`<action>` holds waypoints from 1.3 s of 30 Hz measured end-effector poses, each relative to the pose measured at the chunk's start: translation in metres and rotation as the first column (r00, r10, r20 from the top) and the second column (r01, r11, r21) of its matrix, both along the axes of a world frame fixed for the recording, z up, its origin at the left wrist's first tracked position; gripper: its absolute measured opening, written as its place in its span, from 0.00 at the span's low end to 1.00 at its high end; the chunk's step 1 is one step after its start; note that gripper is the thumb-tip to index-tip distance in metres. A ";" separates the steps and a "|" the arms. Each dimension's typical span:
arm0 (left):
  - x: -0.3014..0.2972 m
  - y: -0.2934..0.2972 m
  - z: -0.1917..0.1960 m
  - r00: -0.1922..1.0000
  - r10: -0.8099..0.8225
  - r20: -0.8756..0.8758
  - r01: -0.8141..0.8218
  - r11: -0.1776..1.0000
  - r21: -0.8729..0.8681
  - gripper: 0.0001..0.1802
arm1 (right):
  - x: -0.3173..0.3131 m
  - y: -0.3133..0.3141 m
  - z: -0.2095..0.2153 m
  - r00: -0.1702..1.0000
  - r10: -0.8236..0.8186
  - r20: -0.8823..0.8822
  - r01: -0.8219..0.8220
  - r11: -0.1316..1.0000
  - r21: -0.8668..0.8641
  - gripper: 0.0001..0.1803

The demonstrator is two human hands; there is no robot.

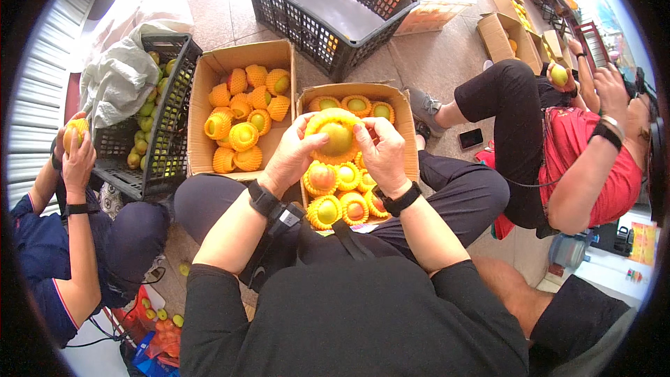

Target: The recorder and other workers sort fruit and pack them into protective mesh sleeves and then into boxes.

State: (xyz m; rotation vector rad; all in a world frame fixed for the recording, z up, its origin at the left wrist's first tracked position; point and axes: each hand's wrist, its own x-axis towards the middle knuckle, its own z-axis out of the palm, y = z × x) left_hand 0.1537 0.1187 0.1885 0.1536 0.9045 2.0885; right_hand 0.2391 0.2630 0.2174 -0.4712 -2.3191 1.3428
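Observation:
A round yellow-green fruit (pixel 338 141) sits in an orange foam net sleeve (pixel 328 121), held up between my two hands. My left hand (pixel 288 156) grips its left side, thumb against the fruit and fingers round the net. On the right side, my right hand (pixel 384 155) pinches the net's rim between thumb and fingers. Directly below is an open cardboard box (pixel 413 141) with rows of netted fruit (pixel 323 177), some reddish; my hands hide part of it. Beside it on the left, a second cardboard box (pixel 199 108) holds a loose heap of netted fruit (pixel 243 136).
A black plastic crate (pixel 342 52) with a grey liner stands beyond the boxes. At left, another black crate (pixel 178 119) holds bare green fruit, partly under white cloth (pixel 122 91). Co-workers sit on both sides, each holding fruit. A phone (pixel 471 139) lies on the floor.

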 end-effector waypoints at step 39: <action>0.046 0.015 -0.128 0.404 -0.599 -0.691 -0.377 0.580 -0.722 0.26 | 0.066 0.026 -0.109 0.690 0.156 0.706 -0.457 0.851 0.260 0.41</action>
